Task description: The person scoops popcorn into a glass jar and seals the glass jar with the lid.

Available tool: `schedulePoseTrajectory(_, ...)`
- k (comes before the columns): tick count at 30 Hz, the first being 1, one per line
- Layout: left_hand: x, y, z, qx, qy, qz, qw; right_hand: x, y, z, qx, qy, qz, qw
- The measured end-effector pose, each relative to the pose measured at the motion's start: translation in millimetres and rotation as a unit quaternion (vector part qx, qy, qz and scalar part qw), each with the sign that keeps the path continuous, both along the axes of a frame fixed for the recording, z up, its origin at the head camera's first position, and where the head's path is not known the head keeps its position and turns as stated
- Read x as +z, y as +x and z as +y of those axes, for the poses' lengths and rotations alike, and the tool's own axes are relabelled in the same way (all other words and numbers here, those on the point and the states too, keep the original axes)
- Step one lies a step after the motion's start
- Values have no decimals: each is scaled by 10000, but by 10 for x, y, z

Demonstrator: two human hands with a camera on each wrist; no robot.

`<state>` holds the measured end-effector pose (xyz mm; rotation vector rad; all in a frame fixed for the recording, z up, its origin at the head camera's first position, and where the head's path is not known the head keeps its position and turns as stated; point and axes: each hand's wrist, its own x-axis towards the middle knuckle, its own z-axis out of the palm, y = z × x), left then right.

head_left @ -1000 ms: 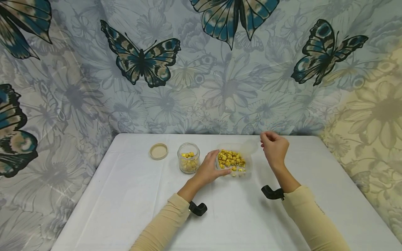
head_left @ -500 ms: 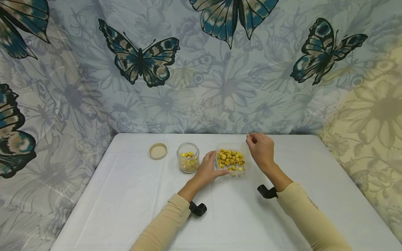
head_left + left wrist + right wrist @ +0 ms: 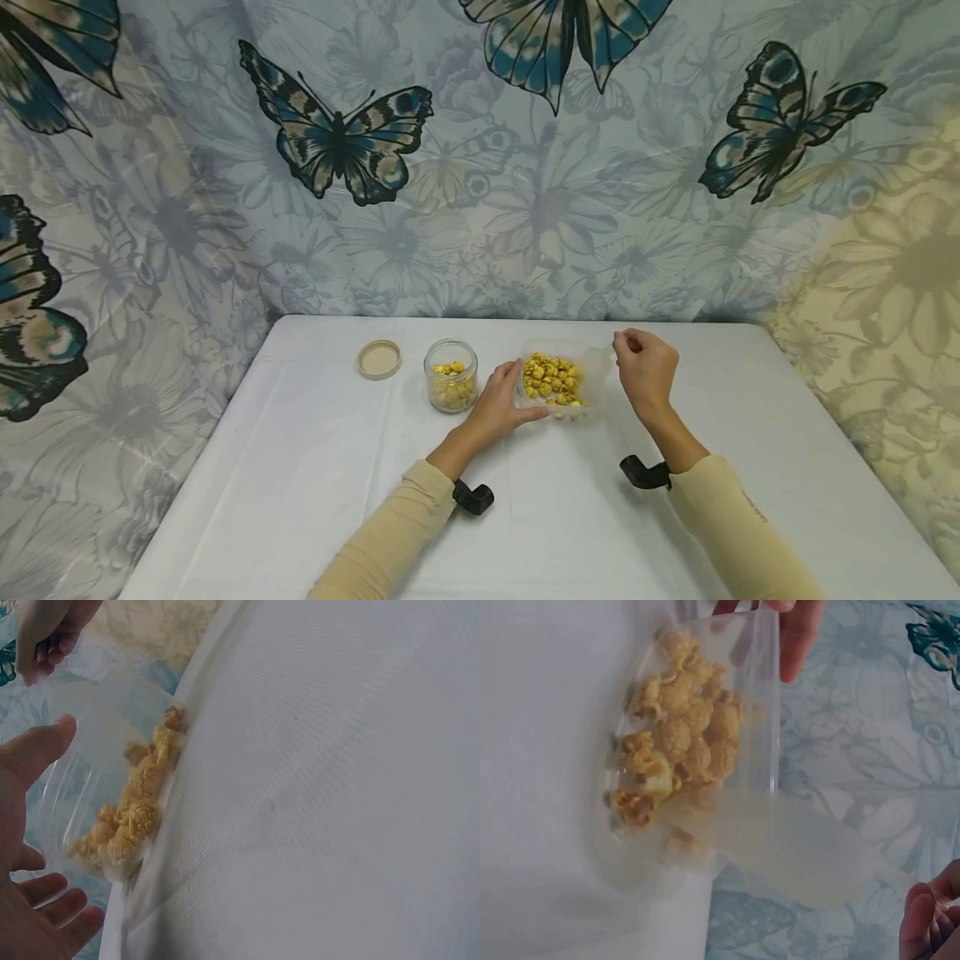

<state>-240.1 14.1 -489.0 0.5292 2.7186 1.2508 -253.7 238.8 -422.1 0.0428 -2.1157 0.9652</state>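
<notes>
Lying in a clear tub (image 3: 770, 735), golden popcorn (image 3: 682, 724) looks knobbly.

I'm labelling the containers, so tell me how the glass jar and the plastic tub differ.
Shape: the glass jar is round, while the plastic tub is roughly rectangular with rounded corners.
Width: the plastic tub looks wider than the glass jar.
Tool: a translucent scoop reaches to the plastic tub; none is at the glass jar.
Shared: both are see-through, open on top and hold yellow popcorn.
</notes>
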Motion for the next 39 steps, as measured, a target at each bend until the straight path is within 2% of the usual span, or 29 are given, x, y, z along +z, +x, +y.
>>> schedulePoseTrajectory(6,-14,-15,12,-22,-53,-49,10000,-78,-4,-15,-51,-523,19,9986)
schedulePoseTrajectory(11,-24,-19,38,-32,-58,-9,10000,-156,-16,-8,85,-1201,-27,9927)
schedulePoseTrajectory(16,-23,8,58,43,-151,64,9999,-203,-20,26,203,-1837,-398,9820)
schedulePoseTrajectory(22,-1,-10,34,92,-132,60,9999,-225,-28,59,466,-2485,-1064,9617)
schedulePoseTrajectory(31,-12,-30,2,-35,-171,-127,9998,-318,-35,94,902,-2893,-1944,9329)
schedulePoseTrajectory(39,-10,-40,18,18,-225,-19,9997,-379,-5,134,1234,-2869,-2382,9196)
